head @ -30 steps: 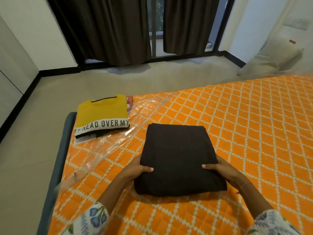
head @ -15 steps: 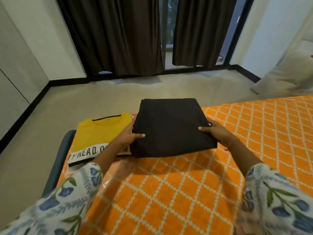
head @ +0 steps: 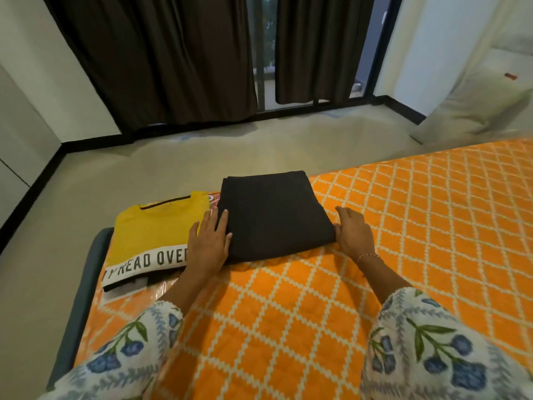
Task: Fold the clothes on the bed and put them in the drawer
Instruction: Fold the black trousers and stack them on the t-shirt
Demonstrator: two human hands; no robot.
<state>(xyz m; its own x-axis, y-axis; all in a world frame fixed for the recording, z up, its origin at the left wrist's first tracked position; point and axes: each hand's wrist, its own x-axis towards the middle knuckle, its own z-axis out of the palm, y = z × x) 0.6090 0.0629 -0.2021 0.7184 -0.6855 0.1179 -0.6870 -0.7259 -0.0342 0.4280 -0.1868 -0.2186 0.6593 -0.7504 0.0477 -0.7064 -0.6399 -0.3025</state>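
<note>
left hand [head: 208, 243] flat, hiding yellow shirt's [head: 153, 229] print end | right hand [head: 352, 231] flat, touching dark folded cloth [head: 274, 215] | bed [head: 375, 255] cut off right | curtains [head: 161, 59] far

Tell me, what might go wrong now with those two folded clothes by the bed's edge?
1. The dark folded garment lies at the far edge of the orange bed; a nudge might tip it onto the floor.
2. The left hand lies flat, partly over the yellow shirt; sliding it could rumple that fold.
3. The right hand only touches the garment's side, so a one-sided push could skew the fold.
</note>
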